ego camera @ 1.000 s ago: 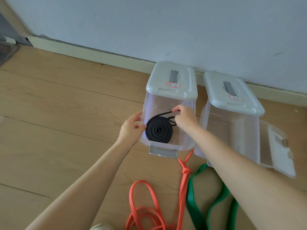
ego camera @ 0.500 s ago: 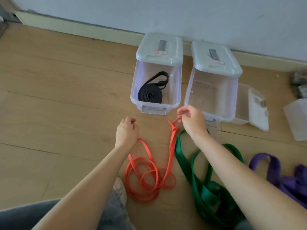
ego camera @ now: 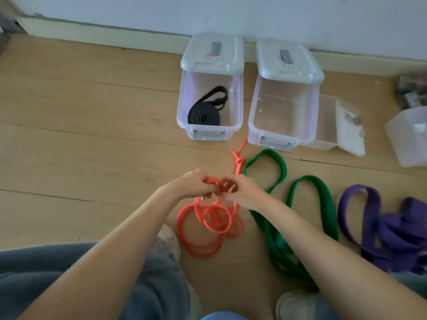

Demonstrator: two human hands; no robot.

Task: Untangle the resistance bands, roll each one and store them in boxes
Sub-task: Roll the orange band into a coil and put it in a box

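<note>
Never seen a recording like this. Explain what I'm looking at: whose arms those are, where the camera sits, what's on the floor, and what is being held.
There is no machine here. A person wears one wide-angle camera on the head, looking forward and down, so the two bare arms are the person's own.

The left hand and right hand both grip the orange band, whose loose loops lie on the wooden floor.

Beside it lie a green band and a purple band.

By the wall stand two clear boxes with raised lids. The left box holds a rolled black band; the right box looks empty of bands.
</note>
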